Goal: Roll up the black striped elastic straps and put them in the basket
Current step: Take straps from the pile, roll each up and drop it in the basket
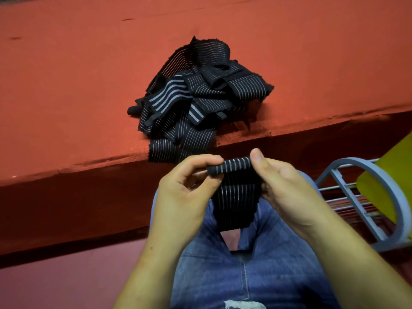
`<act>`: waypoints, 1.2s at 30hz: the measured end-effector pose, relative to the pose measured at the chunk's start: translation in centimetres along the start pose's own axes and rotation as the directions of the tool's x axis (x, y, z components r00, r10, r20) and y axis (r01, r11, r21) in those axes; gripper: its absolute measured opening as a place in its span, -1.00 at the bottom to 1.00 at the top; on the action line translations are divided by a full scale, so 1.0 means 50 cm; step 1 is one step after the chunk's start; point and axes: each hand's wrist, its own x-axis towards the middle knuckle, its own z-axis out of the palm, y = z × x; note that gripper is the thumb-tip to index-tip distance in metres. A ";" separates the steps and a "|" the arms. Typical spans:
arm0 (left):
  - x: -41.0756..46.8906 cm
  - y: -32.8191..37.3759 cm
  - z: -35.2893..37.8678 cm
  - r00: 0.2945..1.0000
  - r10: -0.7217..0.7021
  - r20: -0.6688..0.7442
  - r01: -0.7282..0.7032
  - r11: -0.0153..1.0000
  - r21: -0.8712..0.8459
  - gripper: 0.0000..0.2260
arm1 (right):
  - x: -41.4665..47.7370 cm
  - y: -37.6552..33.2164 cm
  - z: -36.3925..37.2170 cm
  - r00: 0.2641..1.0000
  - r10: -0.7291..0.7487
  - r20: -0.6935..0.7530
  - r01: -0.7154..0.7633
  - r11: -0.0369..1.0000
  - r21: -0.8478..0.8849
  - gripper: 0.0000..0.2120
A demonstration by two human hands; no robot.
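Jeans [256, 275] filled the bottom of my feed: blue denim over the person's lap, with a frayed pale rip at the lower edge. Pink floor [78, 282] showed to the left of the leg.

Just above the lap, both hands held one black striped strap [236, 197].
- Left grip [185, 190]: thumb and fingers curled, pinching the left end of the rolled part.
- Right grip [287, 188]: thumb on top, fingers beneath, clamped on the right end of the same roll.

I noted the roll lying crosswise between the two grips, tight, with pale stripes running round it. The unrolled tail hung down from it between the knees.

The pile of straps [196, 97] sat heaped on the red ledge [66, 85], right at its front edge, with two ends draped over the lip just beyond the hands. I could not count the pieces.

The basket [356, 161] stood at the person's right, near the knee and below the ledge: a blue-grey frame with thin wire bars. A yellow-green object [388, 172] lay in or over it; I could not tell which.
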 end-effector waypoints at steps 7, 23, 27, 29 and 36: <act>-0.005 -0.004 0.001 0.993 -0.086 0.078 0.092 0.993 -0.076 -0.52 | -0.004 0.000 -0.003 1.000 -0.025 -0.008 0.025 0.999 0.022 -0.75; -0.011 0.010 0.025 0.980 -0.156 0.123 0.163 0.986 -0.045 -0.61 | -0.007 0.013 0.037 0.986 -0.160 0.053 0.165 0.979 -0.120 -0.85; -0.010 0.011 0.012 0.979 -0.163 0.119 0.166 0.986 -0.016 -0.55 | -0.010 0.009 0.037 0.984 -0.173 0.029 0.175 0.980 -0.090 -0.85; -0.010 0.008 0.004 0.984 -0.144 0.102 0.144 0.990 0.008 -0.65 | -0.010 0.009 0.033 0.984 -0.176 0.012 0.176 0.981 -0.087 -0.85; -0.007 -0.006 -0.004 0.992 -0.099 0.077 0.101 0.994 -0.030 -0.76 | -0.011 0.010 0.024 0.988 -0.151 -0.025 0.150 0.988 -0.026 -0.78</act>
